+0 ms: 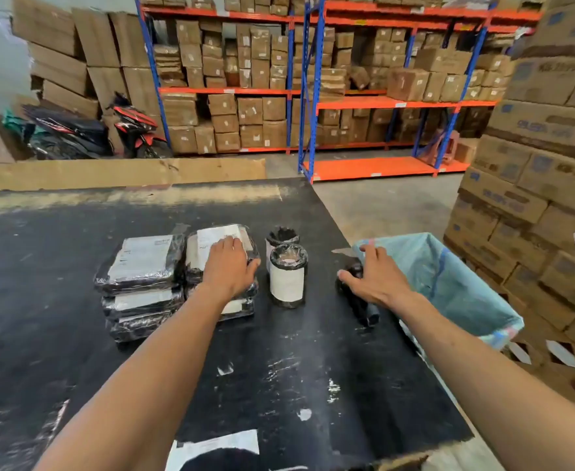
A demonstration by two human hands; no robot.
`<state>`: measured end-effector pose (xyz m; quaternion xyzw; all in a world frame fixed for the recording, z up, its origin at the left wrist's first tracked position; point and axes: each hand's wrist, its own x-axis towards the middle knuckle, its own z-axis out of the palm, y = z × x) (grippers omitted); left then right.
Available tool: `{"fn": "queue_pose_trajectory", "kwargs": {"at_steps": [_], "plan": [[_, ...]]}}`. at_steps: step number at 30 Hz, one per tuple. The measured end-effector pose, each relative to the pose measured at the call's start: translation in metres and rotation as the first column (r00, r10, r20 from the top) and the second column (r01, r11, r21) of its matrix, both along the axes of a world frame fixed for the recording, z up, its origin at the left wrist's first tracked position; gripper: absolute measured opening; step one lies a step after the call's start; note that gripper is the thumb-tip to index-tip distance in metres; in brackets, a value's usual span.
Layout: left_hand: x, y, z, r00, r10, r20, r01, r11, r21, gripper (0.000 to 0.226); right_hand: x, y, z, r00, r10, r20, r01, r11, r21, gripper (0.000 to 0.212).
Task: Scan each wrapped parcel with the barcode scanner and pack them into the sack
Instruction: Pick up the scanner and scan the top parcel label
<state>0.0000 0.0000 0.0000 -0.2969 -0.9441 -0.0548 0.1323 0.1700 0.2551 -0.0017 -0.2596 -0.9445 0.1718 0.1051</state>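
Observation:
Two stacks of flat parcels in black wrap with white labels lie on the black table (pixel 75 334). My left hand (pixel 230 266) rests flat on the top parcel (pixel 216 239) of the right stack, fingers spread over its label. The left stack (pixel 141 277) is untouched. Two round wrapped parcels (pixel 288 275) stand upright to the right of the stacks. My right hand (pixel 372 278) lies over the black barcode scanner (pixel 361 304) near the table's right edge; whether it grips the scanner is unclear. A light blue sack (pixel 449 277) hangs open beside that edge.
Stacked cardboard cartons (pixel 534 185) rise on the right, close behind the sack. Orange and blue shelving (pixel 313 96) full of boxes fills the back. A motorbike (pixel 85 130) is parked at the back left. A white paper label (pixel 218 447) lies at the table's near edge.

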Motion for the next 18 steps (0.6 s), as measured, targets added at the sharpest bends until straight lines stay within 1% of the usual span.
{"fn": "queue_pose_trajectory", "kwargs": {"at_steps": [1,3,5,7,8,12,14,16,18], "plan": [[-0.001,0.000,-0.006,1.000,0.028,0.014,-0.028,1.000,-0.011,0.056,-0.002,0.005,-0.009,1.000,-0.009,0.026,0.010,1.000,-0.024,0.098],[-0.006,0.000,-0.021,1.000,0.026,0.000,-0.026,0.998,0.054,0.051,-0.003,0.013,-0.020,0.998,-0.024,0.061,0.028,0.998,-0.061,0.102],[-0.006,0.000,-0.031,0.999,0.009,-0.051,-0.004,0.994,0.108,0.043,-0.007,0.020,-0.032,0.996,-0.028,0.081,0.037,0.993,-0.116,0.102],[-0.007,0.002,-0.038,0.996,0.007,-0.084,0.004,0.992,0.130,0.037,-0.012,0.024,-0.044,0.995,-0.046,0.089,0.060,0.984,-0.170,0.096],[-0.007,0.003,-0.038,0.993,0.009,-0.117,0.008,0.990,0.142,0.035,-0.015,0.026,-0.048,0.994,-0.055,0.099,0.074,0.977,-0.202,0.094],[-0.010,0.005,-0.048,0.986,0.021,-0.165,0.008,0.985,0.171,0.036,-0.028,0.038,-0.069,0.987,-0.043,0.152,0.087,0.951,-0.298,0.098],[-0.011,0.005,-0.053,0.983,0.025,-0.183,0.010,0.982,0.186,0.038,-0.032,0.043,-0.074,0.988,-0.029,0.154,0.080,0.939,-0.336,0.098],[-0.012,0.006,-0.056,0.983,0.037,-0.179,-0.001,0.980,0.197,0.040,-0.039,0.053,-0.080,0.993,-0.049,0.109,0.089,0.914,-0.397,0.094],[-0.011,0.007,-0.056,0.990,0.062,-0.127,-0.034,0.976,0.215,0.043,-0.047,0.067,-0.090,0.992,-0.113,0.054,0.125,0.850,-0.511,0.090]]}}
